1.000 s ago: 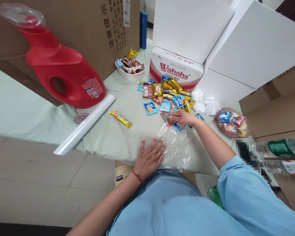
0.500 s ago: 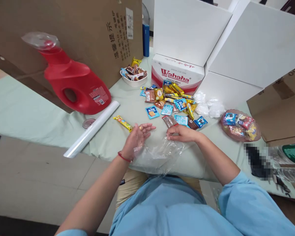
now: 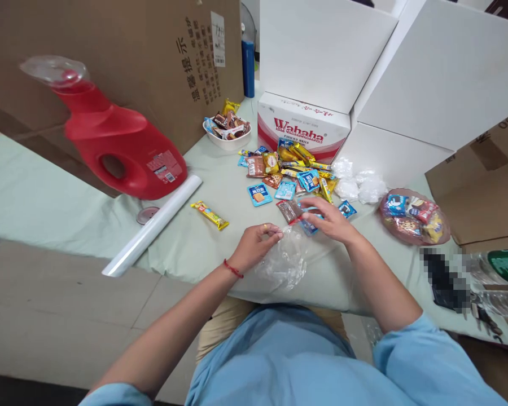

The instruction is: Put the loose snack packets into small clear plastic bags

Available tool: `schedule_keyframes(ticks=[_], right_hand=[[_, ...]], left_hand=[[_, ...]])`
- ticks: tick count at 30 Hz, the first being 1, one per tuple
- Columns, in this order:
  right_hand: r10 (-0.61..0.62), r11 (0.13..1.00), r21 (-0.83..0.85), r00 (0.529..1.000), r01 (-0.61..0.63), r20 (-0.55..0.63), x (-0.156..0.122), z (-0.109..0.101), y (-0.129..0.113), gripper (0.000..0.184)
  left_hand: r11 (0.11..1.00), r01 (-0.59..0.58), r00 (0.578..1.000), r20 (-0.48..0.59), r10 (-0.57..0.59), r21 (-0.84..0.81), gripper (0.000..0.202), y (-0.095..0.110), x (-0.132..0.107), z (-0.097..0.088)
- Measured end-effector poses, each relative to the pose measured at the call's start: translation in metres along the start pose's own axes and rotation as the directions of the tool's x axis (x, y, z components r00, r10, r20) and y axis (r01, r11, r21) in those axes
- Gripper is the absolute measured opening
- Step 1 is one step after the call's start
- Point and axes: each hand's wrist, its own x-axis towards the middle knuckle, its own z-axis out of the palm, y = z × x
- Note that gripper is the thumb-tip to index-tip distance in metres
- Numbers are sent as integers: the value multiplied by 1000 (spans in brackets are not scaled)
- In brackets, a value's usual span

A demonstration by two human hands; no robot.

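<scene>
My left hand [image 3: 256, 245] is closed in a pinch on the edge of a crumpled clear plastic cover [image 3: 283, 265], which hangs over the front of the table. To its right my right hand [image 3: 328, 220] is open, thumb and fingers apart, above the snack packets. A brown packet [image 3: 288, 211] with a red end lies by its fingertips, and a blue packet [image 3: 309, 226] is partly hidden beneath. A yellow snack bar [image 3: 210, 215] lies alone to the left. Behind my hands is a pile of wrapped snacks [image 3: 271, 163], with a blue biscuit packet [image 3: 259, 194] in front.
A white bowl of snacks [image 3: 227, 142] stands at the back. A pink bowl [image 3: 442, 234] of snacks under clear plastic sits right, beside bunched clear plastic [image 3: 364, 186]. A red jug [image 3: 127, 138] and a white roll [image 3: 152, 228] are left. A Wahaha box [image 3: 302, 127] stands behind.
My left hand has moved right and pinched the edge of the plastic cover. My right hand has come off the plastic, risen and opened over the packets. The cover is more bunched up.
</scene>
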Motion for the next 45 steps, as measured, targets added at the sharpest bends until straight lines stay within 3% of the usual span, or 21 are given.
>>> schedule_keyframes(ticks=[1, 3, 5, 8, 12, 16, 19, 21, 25, 27, 30, 32, 34, 37, 39, 42, 45], right_hand=[[97, 993, 81, 989, -89, -113, -10, 3, 9, 59], [293, 931, 279, 938, -235, -186, -30, 16, 24, 75], [409, 845, 430, 902, -317, -140, -46, 33, 33, 84], [481, 765, 522, 874, -379, -70, -55, 57, 33, 78], [518, 702, 589, 855, -400, -36, -50, 69, 25, 57], [508, 690, 645, 855, -328, -108, -51, 60, 19, 51], [483, 682, 654, 873, -326, -69, -57, 50, 17, 48], [479, 712, 610, 876, -348, -59, -62, 44, 15, 45], [436, 829, 460, 883, -318, -175, -72, 34, 19, 43], [413, 860, 414, 884, -298, -221, -76, 32, 24, 43], [420, 870, 383, 874, -311, -244, -81, 35, 35, 40], [430, 870, 372, 867, -324, -251, -83, 38, 43, 39], [432, 873, 360, 864, -328, -258, -85, 41, 49, 37], [434, 880, 338, 857, -335, -280, -86, 42, 53, 34], [444, 879, 333, 841, -342, -308, -86, 42, 53, 35], [448, 879, 347, 816, -327, -365, -90, 41, 51, 37], [435, 887, 352, 798, -300, -417, -98, 41, 53, 37]], left_hand=[[1000, -3, 997, -82, 3, -3, 30, 0, -6, 1], [1000, -17, 979, -205, 14, -17, 30, 4, -18, 2], [999, -37, 966, -258, 27, -36, 32, 9, -29, 4], [995, -58, 967, -253, 37, -76, 40, 16, -38, 7], [995, -72, 955, -294, 49, -71, 41, 18, -44, 4], [995, -98, 913, -400, 85, -12, 42, 19, -51, -5], [996, -80, 902, -422, 86, 33, 44, 21, -59, -12], [993, -49, 893, -440, 93, 111, 44, 22, -64, -17], [954, -21, 847, -502, 175, 298, 43, 21, -68, -28], [936, 48, 872, -471, 131, 350, 42, 17, -64, -34], [866, 243, 949, -292, -119, 436, 49, 5, -54, -46], [816, 311, 950, -175, -258, 486, 57, -2, -48, -55], [824, 298, 952, -88, -293, 483, 60, -7, -44, -63], [896, 165, 974, 76, -214, 412, 52, -9, -39, -70], [953, 84, 984, 125, -124, 290, 47, -9, -35, -69], [994, 58, 998, 45, -54, -91, 46, -10, -29, -59], [873, 175, 984, 104, -143, -455, 47, -14, -23, -45]])
